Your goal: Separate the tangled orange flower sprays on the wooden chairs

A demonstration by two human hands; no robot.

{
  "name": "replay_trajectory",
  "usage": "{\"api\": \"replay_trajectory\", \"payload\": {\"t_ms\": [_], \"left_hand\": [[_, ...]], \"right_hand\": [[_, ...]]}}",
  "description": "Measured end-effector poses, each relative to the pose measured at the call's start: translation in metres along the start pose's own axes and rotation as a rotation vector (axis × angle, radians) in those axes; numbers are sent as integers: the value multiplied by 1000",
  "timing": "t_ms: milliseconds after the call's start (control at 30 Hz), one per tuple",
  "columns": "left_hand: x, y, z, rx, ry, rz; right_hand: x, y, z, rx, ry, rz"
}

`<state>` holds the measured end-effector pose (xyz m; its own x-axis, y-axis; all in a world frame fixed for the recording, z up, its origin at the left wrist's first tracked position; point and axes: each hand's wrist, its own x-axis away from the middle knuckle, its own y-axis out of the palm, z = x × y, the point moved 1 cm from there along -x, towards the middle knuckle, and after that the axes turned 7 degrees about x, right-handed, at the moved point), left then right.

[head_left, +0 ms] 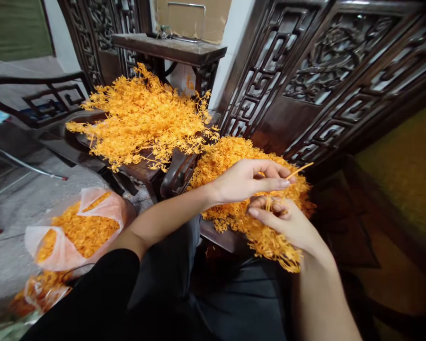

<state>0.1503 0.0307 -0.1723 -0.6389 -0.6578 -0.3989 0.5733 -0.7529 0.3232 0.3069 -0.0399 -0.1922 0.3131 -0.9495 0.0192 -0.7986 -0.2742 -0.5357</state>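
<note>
Pinching a thin orange stem (295,171) between thumb and forefinger, the left hand (250,181) reaches across from approx. 8 o'clock. Stem long axis runs 2 o'clock to 8 o'clock, free tip pointing up-right past the fingertips. Right hand (287,222) sits just below, at 5 o'clock of the left, fingers closed on a bunch of orange sprigs (273,246) hanging toward the lap. Hands nearly touching; left is nearer the stem tip.

Ref. stock: near pile (234,156) lies directly behind both hands, approx. 11 o'clock; far pile (142,113) further at 10 o'clock. Both rest on dark carved wooden seating (179,170). Plastic bag (74,232) w/ more orange material stands on the concrete floor (17,203) at 9 o'clock. Carved wood screen (323,76) at 1 o'clock; small table (170,47) at 12.
</note>
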Motion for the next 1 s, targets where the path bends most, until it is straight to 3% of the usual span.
{"api": "replay_trajectory", "payload": {"t_ms": [100,300,500,600,733,867,1000], "left_hand": [[-1,1,-7,-72,86,70],[-5,-9,-6,-453,293,176],[-6,-20,7,-885,506,336],[-5,-25,9,-1036,507,391],[-4,-31,3,-1073,483,411],[-7,-30,-6,-1002,388,343],[-3,-16,-5,-816,316,378]], "right_hand": [[-2,1,0,-12,39,-50],[-3,5,-1,60,4,98],[-6,12,3,-273,175,40],[-10,17,8,-288,188,95],[-10,24,12,-319,210,161],[4,20,10,-585,295,175],[19,8,-1,-827,330,199]]}}
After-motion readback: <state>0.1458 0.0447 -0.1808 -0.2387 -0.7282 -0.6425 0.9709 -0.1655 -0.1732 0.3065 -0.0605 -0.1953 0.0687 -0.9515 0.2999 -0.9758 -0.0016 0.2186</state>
